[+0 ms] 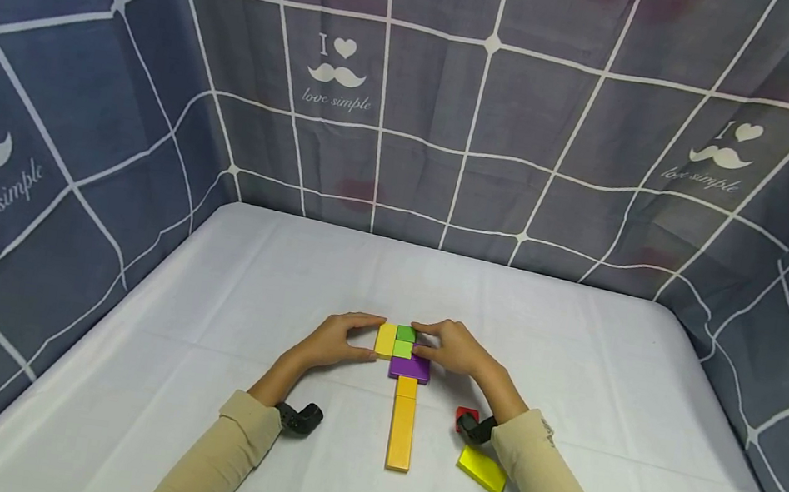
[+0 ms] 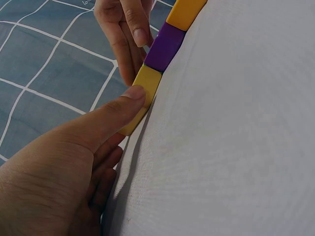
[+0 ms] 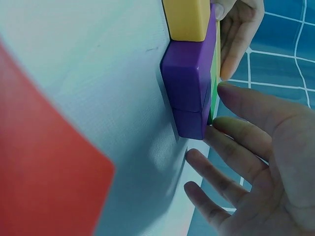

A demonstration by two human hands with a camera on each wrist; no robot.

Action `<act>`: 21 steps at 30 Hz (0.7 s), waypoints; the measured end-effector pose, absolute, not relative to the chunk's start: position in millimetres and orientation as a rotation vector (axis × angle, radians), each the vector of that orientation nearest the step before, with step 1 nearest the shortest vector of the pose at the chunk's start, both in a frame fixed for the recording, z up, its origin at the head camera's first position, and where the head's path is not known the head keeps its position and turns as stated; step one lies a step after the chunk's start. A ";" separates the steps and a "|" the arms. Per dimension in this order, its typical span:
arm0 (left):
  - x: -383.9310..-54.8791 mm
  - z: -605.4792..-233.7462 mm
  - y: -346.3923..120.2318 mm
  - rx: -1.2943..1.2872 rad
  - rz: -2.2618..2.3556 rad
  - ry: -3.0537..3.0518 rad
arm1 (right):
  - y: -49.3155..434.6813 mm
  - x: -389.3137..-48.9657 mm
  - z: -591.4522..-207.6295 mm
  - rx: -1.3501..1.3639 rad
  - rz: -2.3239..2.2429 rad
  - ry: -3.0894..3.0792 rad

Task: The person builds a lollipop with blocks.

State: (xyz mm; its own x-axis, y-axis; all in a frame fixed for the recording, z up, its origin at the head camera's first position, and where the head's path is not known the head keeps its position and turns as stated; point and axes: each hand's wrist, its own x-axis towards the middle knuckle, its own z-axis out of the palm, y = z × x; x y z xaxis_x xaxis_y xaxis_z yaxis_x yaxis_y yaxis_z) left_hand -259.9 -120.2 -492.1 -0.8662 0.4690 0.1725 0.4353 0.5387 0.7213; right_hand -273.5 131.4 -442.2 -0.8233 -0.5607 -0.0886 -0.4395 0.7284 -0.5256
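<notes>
My left hand (image 1: 336,340) pinches a yellow block (image 1: 385,341), thumb at its near edge and index finger at its far edge. Two green blocks (image 1: 403,349) lie against its right side. Around the cluster's right side, my right hand (image 1: 457,349) holds a purple block (image 3: 191,124), thumb and index finger at the green and purple edges. Another purple block (image 1: 409,369) lies in front of the green ones. From it, a short orange block (image 1: 406,387) and a long orange block (image 1: 402,434) run toward me in line. My right hand partly hides the purple piece.
A red block (image 1: 468,413) lies by my right wrist, partly covered by the black wrist camera (image 1: 476,429). Nearer me is a loose yellow block (image 1: 481,470). White cloth (image 1: 300,485) covers the table, with grid-patterned curtains (image 1: 430,100) behind and at both sides.
</notes>
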 end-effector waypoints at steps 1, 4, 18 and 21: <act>-259.8 -492.1 -120.1 0.797 1.257 2.717 | 131.4 -273.1 -442.2 -0.793 -0.730 2.688; -259.7 -491.7 -119.7 0.788 1.254 2.714 | 131.2 -272.5 -442.2 -0.791 -0.744 2.678; -257.6 -490.1 -119.1 0.812 1.274 2.716 | 130.7 -270.8 -440.4 -0.771 -0.727 2.700; -257.6 -489.8 -119.2 0.805 1.275 2.714 | 130.4 -270.4 -439.6 -0.770 -0.736 2.697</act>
